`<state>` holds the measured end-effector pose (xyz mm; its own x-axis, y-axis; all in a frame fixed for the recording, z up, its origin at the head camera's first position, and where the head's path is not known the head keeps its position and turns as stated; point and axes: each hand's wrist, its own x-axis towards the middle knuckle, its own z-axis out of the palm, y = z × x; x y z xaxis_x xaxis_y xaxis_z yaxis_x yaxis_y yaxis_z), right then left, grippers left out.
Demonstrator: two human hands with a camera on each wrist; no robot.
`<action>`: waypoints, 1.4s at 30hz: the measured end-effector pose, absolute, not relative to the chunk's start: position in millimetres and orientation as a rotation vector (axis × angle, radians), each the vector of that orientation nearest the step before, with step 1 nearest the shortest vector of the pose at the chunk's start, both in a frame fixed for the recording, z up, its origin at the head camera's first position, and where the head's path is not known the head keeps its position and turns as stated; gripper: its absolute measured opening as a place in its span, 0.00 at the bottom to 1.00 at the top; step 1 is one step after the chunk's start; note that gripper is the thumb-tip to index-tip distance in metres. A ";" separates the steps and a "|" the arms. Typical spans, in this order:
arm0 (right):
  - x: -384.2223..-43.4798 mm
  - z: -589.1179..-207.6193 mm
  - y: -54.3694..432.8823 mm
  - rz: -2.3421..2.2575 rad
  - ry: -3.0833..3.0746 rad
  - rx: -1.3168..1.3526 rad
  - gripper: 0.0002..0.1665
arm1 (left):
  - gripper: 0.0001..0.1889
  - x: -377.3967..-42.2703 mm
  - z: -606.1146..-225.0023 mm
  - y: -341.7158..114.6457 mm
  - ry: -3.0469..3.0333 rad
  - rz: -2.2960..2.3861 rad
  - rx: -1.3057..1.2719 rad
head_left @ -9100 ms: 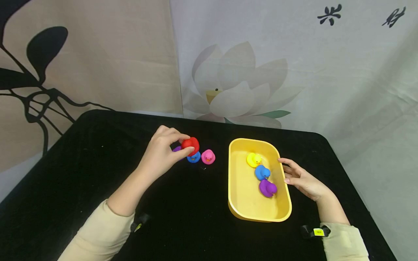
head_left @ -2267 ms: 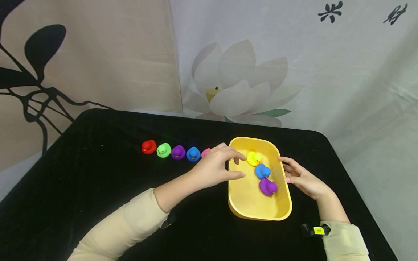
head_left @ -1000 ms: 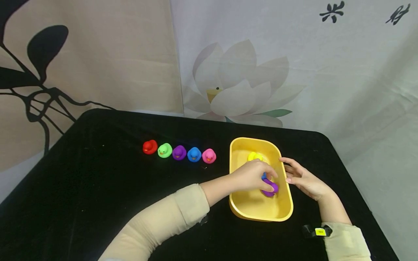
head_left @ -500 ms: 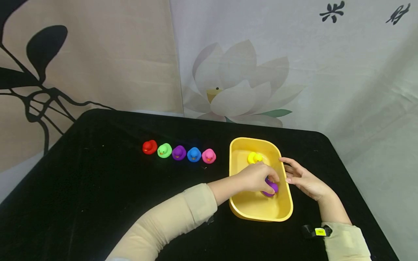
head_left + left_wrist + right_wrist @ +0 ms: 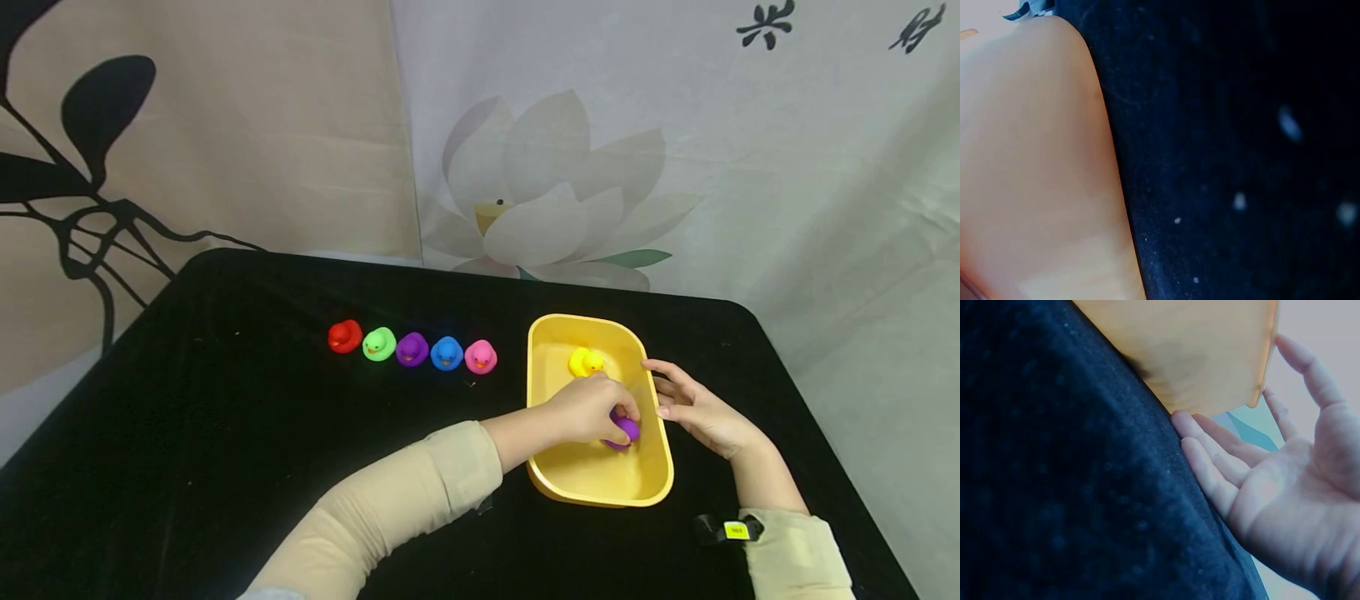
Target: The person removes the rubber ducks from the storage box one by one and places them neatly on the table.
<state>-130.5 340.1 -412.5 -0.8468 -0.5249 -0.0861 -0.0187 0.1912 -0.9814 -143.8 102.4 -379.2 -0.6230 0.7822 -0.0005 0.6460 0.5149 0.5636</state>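
A yellow plastic tub (image 5: 585, 492) stands on the black-covered table. My left hand (image 5: 588, 410) reaches down into it, thumb and fingers curled round a purple rubber duck (image 5: 627, 429). Behind them in the tub sits a yellow rubber duck (image 5: 585, 362). The blue duck seen there earlier is hidden by the hand. My right hand (image 5: 693, 408) rests its fingertips along the tub's right side, fingers loosely extended. In the right wrist view those fingertips touch the tub wall (image 5: 1210, 356). The left wrist view shows mostly bare skin and dark cloth.
Left of the tub, a row of rubber ducks runs across the table: red (image 5: 345, 337), green (image 5: 379, 343), purple (image 5: 412, 349), blue (image 5: 447, 353) and pink (image 5: 481, 357). A printed curtain (image 5: 555, 183) hangs behind the table's far edge.
My left hand put the red duck at the row's left end, then moved right into the tub and closed round the purple duck. My right hand has stayed at the tub's side.
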 end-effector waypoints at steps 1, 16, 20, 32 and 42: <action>-130.5 -412.4 340.2 -1.694 2.070 -0.507 0.34 | 0.14 -143.9 -379.5 102.4 2.502 0.774 1.209; -131.3 -413.9 341.4 -1.705 2.057 -0.509 0.35 | 0.12 -143.9 -375.5 96.7 2.442 0.858 1.261; -131.2 -414.2 341.6 -1.705 2.060 -0.509 0.34 | 0.12 -142.8 -372.7 93.2 2.420 0.895 1.287; -131.1 -413.6 341.4 -1.713 2.062 -0.512 0.34 | 0.14 -139.4 -366.5 78.6 2.304 1.146 1.306; -132.2 -413.3 341.0 -1.710 2.047 -0.534 0.34 | 0.14 -138.2 -360.6 68.0 2.371 1.229 1.373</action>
